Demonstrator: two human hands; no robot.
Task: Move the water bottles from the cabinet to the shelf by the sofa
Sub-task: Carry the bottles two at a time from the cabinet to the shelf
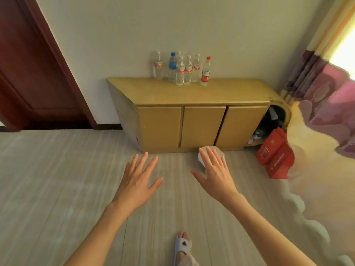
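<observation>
bottles [180, 69] atop cabinet [192, 93], untouched

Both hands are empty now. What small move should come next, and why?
Probably step toward the cabinet and reach for a bottle. Both the left hand and right hand hang open, short of the bottles standing at its back.

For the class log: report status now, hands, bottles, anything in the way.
Left hand and right hand open, empty. Bottles upright on cabinet, untouched. Red bags on floor beside cabinet, off the path.
</observation>
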